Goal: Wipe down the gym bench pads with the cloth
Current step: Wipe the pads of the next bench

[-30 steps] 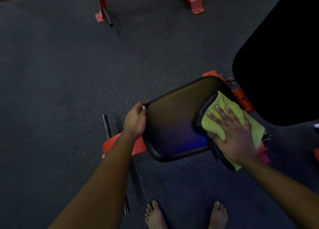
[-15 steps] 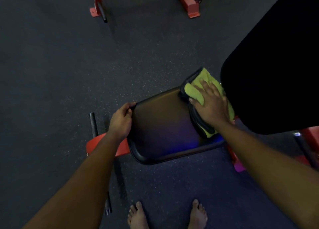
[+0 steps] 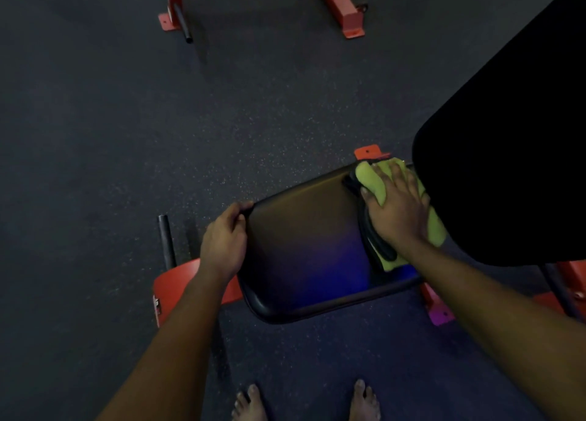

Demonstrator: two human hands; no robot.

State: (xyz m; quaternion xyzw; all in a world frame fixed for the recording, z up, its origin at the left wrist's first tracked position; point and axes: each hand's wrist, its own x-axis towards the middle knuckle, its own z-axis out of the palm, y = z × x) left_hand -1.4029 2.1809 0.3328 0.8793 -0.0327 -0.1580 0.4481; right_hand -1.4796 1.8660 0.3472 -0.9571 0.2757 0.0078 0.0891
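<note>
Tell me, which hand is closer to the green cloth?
Right. The right hand presses flat on the cloth, at the far right end of the seat pad. The left hand grips the pad's left edge, away from the cloth.

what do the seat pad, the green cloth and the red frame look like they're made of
Seat pad: likely black vinyl or faux leather over padding; smooth, with a soft sheen and a rounded edge.
Cloth: probably microfibre or terry; matte, fuzzy, folds softly.
Frame: seemingly painted steel; flat, hard-edged red plates with bolt holes.
</note>
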